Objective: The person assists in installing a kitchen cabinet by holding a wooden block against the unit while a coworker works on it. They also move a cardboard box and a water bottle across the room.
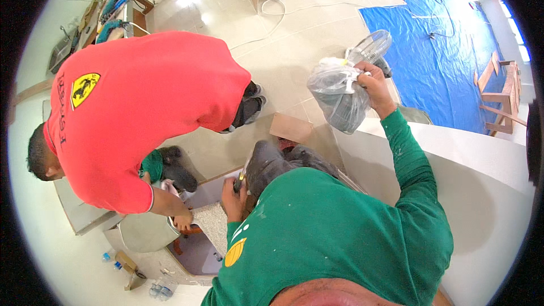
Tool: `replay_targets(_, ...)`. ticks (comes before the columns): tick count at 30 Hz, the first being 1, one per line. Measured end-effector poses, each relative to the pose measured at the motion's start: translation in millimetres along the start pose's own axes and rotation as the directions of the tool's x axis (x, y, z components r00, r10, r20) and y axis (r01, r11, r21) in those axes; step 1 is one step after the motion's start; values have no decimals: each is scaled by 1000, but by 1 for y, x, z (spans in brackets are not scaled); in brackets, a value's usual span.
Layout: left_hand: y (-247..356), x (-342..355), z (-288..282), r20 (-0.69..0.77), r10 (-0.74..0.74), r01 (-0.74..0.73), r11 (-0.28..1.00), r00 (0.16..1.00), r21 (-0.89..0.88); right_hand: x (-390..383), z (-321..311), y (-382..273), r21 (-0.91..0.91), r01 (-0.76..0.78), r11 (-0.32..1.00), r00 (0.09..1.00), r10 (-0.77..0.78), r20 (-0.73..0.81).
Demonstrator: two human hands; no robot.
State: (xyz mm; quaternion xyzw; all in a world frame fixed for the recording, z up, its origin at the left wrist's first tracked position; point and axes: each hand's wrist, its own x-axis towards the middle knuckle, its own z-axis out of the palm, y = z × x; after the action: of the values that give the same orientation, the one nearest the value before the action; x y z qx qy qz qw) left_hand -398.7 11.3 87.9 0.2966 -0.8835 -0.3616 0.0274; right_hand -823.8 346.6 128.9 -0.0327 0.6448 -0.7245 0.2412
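My right hand [374, 88] is raised at the right and closed on the gathered neck of a clear plastic bag [343, 99]. Something dark fills the bag; what it is cannot be made out. Low by my lap, my left hand [231, 199] is wrapped round a small black-handled tool with a yellow mark [239, 181]. Its exact kind is unclear. Beside that hand lies a beige speckled board [211, 224]. A co-worker in a red shirt [141, 113] bends over from the left, one hand [182, 221] at the board's edge.
Near the bag, an electric fan [369, 48] stands by a blue tarp [425, 62] on the floor. A white ledge [447, 147] runs beside my right arm. A brown cardboard piece [291, 127] lies ahead of my knees. Water bottles [160, 291] are at the lower left; power tools [110, 29] lie at upper left.
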Motion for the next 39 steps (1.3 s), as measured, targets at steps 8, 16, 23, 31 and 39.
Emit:
replay_targets(8, 72, 153, 22, 64, 340, -331, 936, 938, -120, 17, 25, -18, -314, 210, 926, 972, -231, -32)
replay_targets(16, 142, 298, 65, 34, 409, -384, 880, 912, -279, 9, 30, -24, -257, 259, 931, 946, -299, -126)
replay_targets(23, 144, 345, 102, -235, 261, -324, 900, 936, -293, 30, 21, -16, -367, 159, 916, 964, -224, -141)
replay_targets(31, 183, 368, 163, 220, 79, 42, 868, 972, -496, 169, 26, 19, -356, -60, 933, 998, 63, -6)
replay_targets(39, 144, 452, 177, 294, -36, 204, 801, 955, -563, 268, 26, 36, -134, -145, 980, 989, 149, 17)
